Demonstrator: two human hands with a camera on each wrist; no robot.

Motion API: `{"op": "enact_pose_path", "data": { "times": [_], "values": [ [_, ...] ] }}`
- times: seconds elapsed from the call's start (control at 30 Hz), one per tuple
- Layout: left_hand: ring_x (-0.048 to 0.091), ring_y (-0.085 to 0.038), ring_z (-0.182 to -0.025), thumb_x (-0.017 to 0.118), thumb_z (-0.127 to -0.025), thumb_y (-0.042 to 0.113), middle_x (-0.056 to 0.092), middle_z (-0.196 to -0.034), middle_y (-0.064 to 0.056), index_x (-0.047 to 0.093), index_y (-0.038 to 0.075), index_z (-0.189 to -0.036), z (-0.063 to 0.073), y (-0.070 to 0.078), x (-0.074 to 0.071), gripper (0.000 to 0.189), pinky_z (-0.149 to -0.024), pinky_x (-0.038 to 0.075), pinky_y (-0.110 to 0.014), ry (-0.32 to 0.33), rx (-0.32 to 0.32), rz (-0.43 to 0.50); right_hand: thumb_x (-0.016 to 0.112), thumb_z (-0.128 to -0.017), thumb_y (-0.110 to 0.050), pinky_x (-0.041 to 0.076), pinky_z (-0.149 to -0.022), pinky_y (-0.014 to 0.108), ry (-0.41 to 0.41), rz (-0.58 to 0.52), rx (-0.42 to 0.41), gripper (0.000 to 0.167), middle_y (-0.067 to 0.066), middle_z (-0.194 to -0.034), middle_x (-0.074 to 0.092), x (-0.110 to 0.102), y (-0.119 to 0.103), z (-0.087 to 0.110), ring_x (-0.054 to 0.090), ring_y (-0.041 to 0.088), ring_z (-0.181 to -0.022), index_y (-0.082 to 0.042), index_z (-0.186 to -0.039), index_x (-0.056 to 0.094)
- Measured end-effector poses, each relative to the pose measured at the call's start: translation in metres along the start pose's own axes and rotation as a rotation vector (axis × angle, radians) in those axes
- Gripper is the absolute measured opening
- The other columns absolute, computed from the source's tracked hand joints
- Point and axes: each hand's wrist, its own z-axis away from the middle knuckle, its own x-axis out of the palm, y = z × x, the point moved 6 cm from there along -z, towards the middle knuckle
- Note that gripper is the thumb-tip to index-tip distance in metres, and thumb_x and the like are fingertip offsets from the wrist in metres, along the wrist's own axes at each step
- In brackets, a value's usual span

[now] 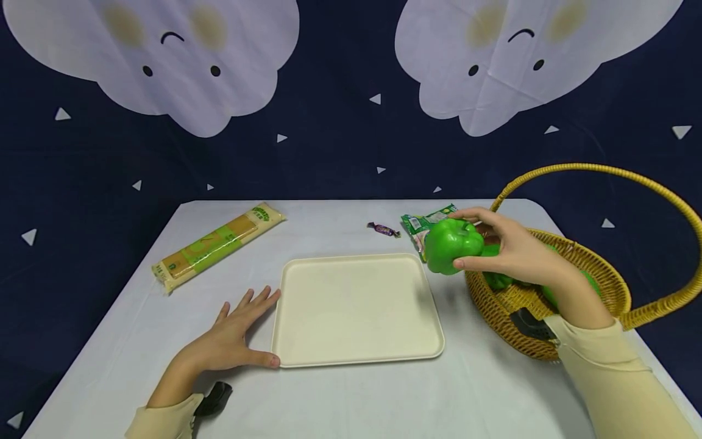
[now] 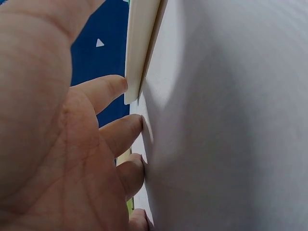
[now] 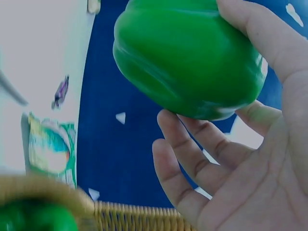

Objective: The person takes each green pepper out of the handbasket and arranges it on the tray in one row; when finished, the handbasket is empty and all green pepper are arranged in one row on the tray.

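Note:
My right hand (image 1: 518, 247) holds a green bell pepper (image 1: 451, 245) between thumb and fingers, above the table between the tray and the basket. In the right wrist view the pepper (image 3: 187, 57) fills the upper middle, gripped from the side. The left hand (image 1: 227, 341) spreads its fingers at the left edge of a cream rectangular tray (image 1: 356, 311); its thumb and index fingertip touch the rim. Seen from the left wrist, the other fingertips rest on the white cloth beside the tray's edge (image 2: 139, 48).
A wicker basket (image 1: 614, 274) with a tall handle stands at the right, with more green peppers (image 1: 498, 279) inside. Behind the tray lie a purple-wrapped candy (image 1: 384, 230) and a green snack packet (image 1: 419, 227). A long yellow-green noodle packet (image 1: 219, 247) lies at the back left.

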Motion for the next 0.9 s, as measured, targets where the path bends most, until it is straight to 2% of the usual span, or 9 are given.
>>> {"op": "enact_pose_path", "data": {
  "times": [0.13, 0.27, 0.4, 0.5, 0.9],
  "values": [
    [0.007, -0.059, -0.163, 0.097, -0.065, 0.062, 0.023, -0.178, -0.022, 0.032, 0.023, -0.171, 0.000, 0.000, 0.000, 0.131, -0.120, -0.005, -0.087, -0.001, -0.001, 0.001, 0.092, -0.087, -0.024, 0.059, -0.087, 0.027, -0.005, -0.024, -0.027, 0.075, -0.001, -0.138, 0.065, 0.013, -0.009, -0.014, 0.068, 0.022, -0.108, -0.027, -0.151, 0.056],
    [0.007, -0.059, -0.163, 0.097, -0.065, 0.063, 0.023, -0.178, -0.022, 0.032, 0.022, -0.171, 0.000, 0.000, 0.000, 0.131, -0.120, -0.005, -0.087, -0.001, -0.001, 0.001, 0.092, -0.088, -0.027, 0.059, -0.094, 0.035, -0.034, -0.028, -0.076, 0.075, 0.002, -0.145, 0.061, 0.032, -0.018, -0.030, 0.064, 0.025, -0.118, -0.024, -0.152, 0.054],
    [0.006, -0.059, -0.163, 0.097, -0.064, 0.063, 0.023, -0.178, -0.022, 0.031, 0.022, -0.171, 0.000, 0.001, 0.000, 0.132, -0.121, -0.005, -0.086, 0.002, -0.001, -0.001, 0.093, -0.086, -0.027, 0.058, -0.097, 0.045, -0.059, -0.045, -0.129, 0.076, 0.002, -0.146, 0.060, 0.053, -0.027, -0.048, 0.063, 0.026, -0.120, -0.020, -0.151, 0.055],
    [0.007, -0.059, -0.163, 0.097, -0.064, 0.064, 0.023, -0.178, -0.022, 0.032, 0.022, -0.171, 0.001, 0.001, -0.001, 0.132, -0.121, -0.005, -0.086, 0.010, 0.004, -0.005, 0.093, -0.085, -0.027, 0.058, -0.096, 0.047, -0.078, -0.076, -0.150, 0.076, 0.004, -0.146, 0.061, 0.071, -0.034, -0.061, 0.064, 0.028, -0.120, -0.019, -0.151, 0.056],
    [0.009, -0.060, -0.162, 0.096, -0.065, 0.064, 0.024, -0.177, -0.022, 0.032, 0.022, -0.171, 0.001, 0.001, -0.001, 0.131, -0.120, -0.004, -0.087, 0.017, 0.020, -0.021, 0.094, -0.082, -0.031, 0.058, -0.091, 0.055, -0.084, -0.146, -0.140, 0.074, 0.004, -0.140, 0.062, 0.126, -0.050, -0.100, 0.062, 0.028, -0.117, -0.022, -0.148, 0.060]
  ]
}}
